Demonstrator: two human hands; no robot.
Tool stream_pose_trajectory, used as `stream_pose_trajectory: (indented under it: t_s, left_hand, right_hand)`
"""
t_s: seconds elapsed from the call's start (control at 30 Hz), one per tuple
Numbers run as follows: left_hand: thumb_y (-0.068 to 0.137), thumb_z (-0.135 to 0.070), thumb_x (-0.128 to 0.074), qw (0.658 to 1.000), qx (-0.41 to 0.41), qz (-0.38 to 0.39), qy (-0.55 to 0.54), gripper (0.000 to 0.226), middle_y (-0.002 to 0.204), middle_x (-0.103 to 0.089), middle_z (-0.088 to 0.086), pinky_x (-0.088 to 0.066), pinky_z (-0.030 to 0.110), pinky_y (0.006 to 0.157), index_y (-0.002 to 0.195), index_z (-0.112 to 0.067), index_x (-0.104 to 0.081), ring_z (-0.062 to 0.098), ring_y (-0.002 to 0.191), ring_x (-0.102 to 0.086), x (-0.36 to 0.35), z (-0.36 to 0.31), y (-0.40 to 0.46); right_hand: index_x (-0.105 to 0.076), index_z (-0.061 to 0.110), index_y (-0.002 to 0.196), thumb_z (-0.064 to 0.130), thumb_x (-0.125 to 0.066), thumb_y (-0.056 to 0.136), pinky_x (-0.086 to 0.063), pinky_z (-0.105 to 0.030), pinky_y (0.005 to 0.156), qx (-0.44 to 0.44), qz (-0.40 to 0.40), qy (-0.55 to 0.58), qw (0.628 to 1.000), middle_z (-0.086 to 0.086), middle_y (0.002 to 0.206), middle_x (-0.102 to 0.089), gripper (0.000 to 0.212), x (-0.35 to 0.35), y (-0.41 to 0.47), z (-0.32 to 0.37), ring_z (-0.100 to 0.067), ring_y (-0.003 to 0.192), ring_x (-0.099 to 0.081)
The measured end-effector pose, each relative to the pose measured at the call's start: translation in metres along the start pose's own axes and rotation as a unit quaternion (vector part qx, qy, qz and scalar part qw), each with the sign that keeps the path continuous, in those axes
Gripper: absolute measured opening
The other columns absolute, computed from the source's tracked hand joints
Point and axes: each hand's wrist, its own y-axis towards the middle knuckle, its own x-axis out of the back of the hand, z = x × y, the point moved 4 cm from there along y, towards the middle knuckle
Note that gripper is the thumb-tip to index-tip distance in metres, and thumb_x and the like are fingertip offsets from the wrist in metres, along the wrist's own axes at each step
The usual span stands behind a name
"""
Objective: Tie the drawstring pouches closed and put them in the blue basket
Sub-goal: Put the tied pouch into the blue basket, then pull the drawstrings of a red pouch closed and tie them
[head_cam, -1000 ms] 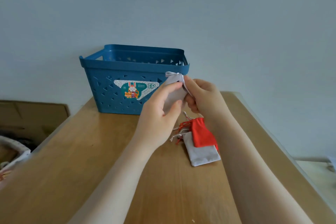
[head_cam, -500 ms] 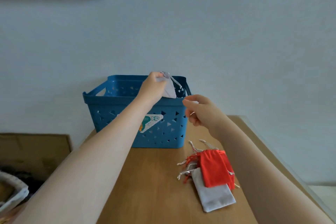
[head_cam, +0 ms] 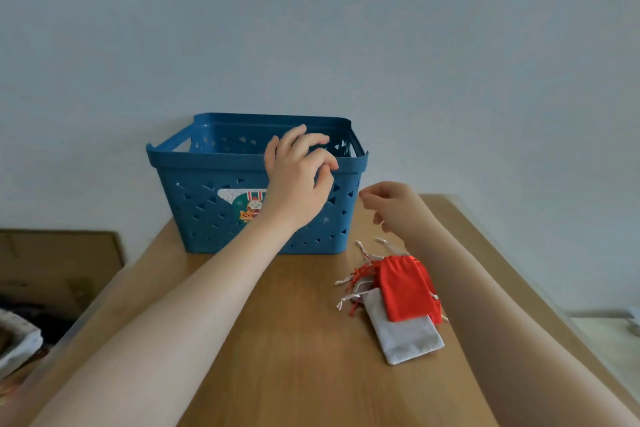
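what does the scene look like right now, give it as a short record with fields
setting: wooden table against a pale wall
basket: blue basket at the table's far end, sticker on its front; inside hidden
left hand: left hand over the basket's front rim, fingers loosely spread, holding nothing
right hand: right hand beside the basket, above the pile, fingers loosely curled, holding nothing
pouches on table: red pouch lying on top of a grey pouch, strings loose towards the basket
left to do: at least these two pouches
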Motion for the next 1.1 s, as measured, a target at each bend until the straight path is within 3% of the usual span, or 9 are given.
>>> stream_pose_trajectory:
  t_s: [0.1,0.17,0.27,0.4,0.7,0.83,0.93,1.0,1.1]
  left_hand:
    - [0.082,-0.011,-0.050,0.996,-0.012,0.065,-0.054,0.021,0.107,-0.066,0.005,-0.027,0.048,0.101,0.075,-0.012,-0.070,0.033,0.121,-0.047,-0.014,-0.016,-0.033]
    - [0.083,-0.013,-0.048,0.989,0.013,0.117,-0.084,0.023,0.109,-0.065,0.006,-0.030,0.049,0.101,0.076,-0.010,-0.070,0.033,0.123,-0.045,-0.025,-0.018,-0.052]
    - [0.083,-0.015,-0.047,0.985,0.038,0.147,-0.087,0.025,0.113,-0.062,0.006,-0.024,0.041,0.101,0.078,-0.010,-0.070,0.031,0.126,-0.040,-0.031,-0.023,-0.075]
    - [0.086,-0.009,-0.052,0.982,0.054,0.159,-0.090,0.020,0.118,-0.059,0.004,-0.020,0.034,0.101,0.079,-0.010,-0.070,0.025,0.129,-0.035,-0.028,-0.030,-0.095]
    - [0.089,-0.010,-0.048,0.976,0.107,0.161,-0.105,0.021,0.117,-0.058,0.002,-0.028,0.037,0.103,0.088,-0.011,-0.069,0.022,0.123,-0.039,-0.044,-0.053,-0.114]
    - [0.090,-0.020,-0.036,0.978,0.119,0.122,-0.122,0.037,0.122,-0.057,0.001,-0.029,0.029,0.104,0.115,-0.012,-0.062,0.019,0.122,-0.042,-0.039,-0.069,-0.110]
    - [0.094,-0.028,-0.031,0.972,0.139,0.093,-0.163,0.046,0.122,-0.051,-0.008,-0.026,0.022,0.103,0.130,-0.010,-0.053,0.009,0.120,-0.039,-0.023,-0.082,-0.103]
    - [0.095,-0.035,-0.032,0.976,0.135,0.064,-0.160,0.045,0.112,-0.051,-0.011,-0.030,0.028,0.100,0.124,-0.011,-0.057,0.008,0.114,-0.042,-0.012,-0.091,-0.100]
    - [0.091,-0.041,-0.034,0.986,0.114,0.025,-0.117,0.044,0.094,-0.056,-0.007,-0.035,0.030,0.089,0.093,-0.010,-0.066,0.022,0.101,-0.051,-0.002,-0.089,-0.102]
  right_hand:
    - [-0.066,0.016,0.096,-0.002,-0.046,0.086,-0.039,-0.023,0.052,0.019,-0.025,-0.104,0.994,0.003,0.084,-0.062,0.028,0.008,-0.010,-0.017,-0.011,0.058,-0.050]
    - [-0.067,0.012,0.105,-0.012,-0.040,0.079,-0.039,-0.024,0.063,0.001,-0.019,-0.195,0.981,-0.006,0.103,-0.063,0.044,0.012,-0.016,-0.033,-0.018,0.076,-0.055]
    - [-0.063,0.016,0.118,-0.008,-0.042,0.082,-0.041,-0.027,0.076,-0.031,-0.025,-0.296,0.954,-0.008,0.122,-0.061,0.048,0.015,-0.025,-0.060,-0.026,0.104,-0.057]
    - [-0.057,0.015,0.126,0.001,-0.041,0.088,-0.040,-0.031,0.087,-0.031,-0.018,-0.342,0.939,-0.012,0.126,-0.058,0.043,0.014,-0.032,-0.089,-0.030,0.114,-0.052]
    - [-0.067,0.020,0.102,0.016,-0.054,0.087,-0.039,-0.030,0.070,0.036,-0.046,-0.376,0.925,-0.005,0.113,-0.051,0.020,0.032,-0.038,-0.096,-0.027,0.105,-0.052]
    - [-0.070,0.016,0.095,0.014,-0.060,0.084,-0.029,-0.028,0.082,0.172,-0.099,-0.325,0.925,-0.002,0.114,-0.058,0.015,0.045,-0.050,-0.068,-0.028,0.110,-0.045]
    - [-0.067,0.015,0.089,0.017,-0.059,0.080,-0.029,-0.033,0.090,0.298,-0.124,-0.260,0.910,0.007,0.095,-0.064,0.012,0.050,-0.070,-0.032,-0.023,0.103,-0.052]
    - [-0.064,0.014,0.090,0.017,-0.057,0.079,-0.036,-0.034,0.088,0.344,-0.095,-0.224,0.907,0.012,0.084,-0.059,0.013,0.047,-0.081,-0.017,-0.014,0.088,-0.054]
    - [-0.063,0.011,0.091,0.008,-0.060,0.081,-0.042,-0.021,0.075,0.331,-0.020,-0.171,0.928,0.011,0.079,-0.060,0.010,0.037,-0.086,-0.014,-0.008,0.077,-0.055]
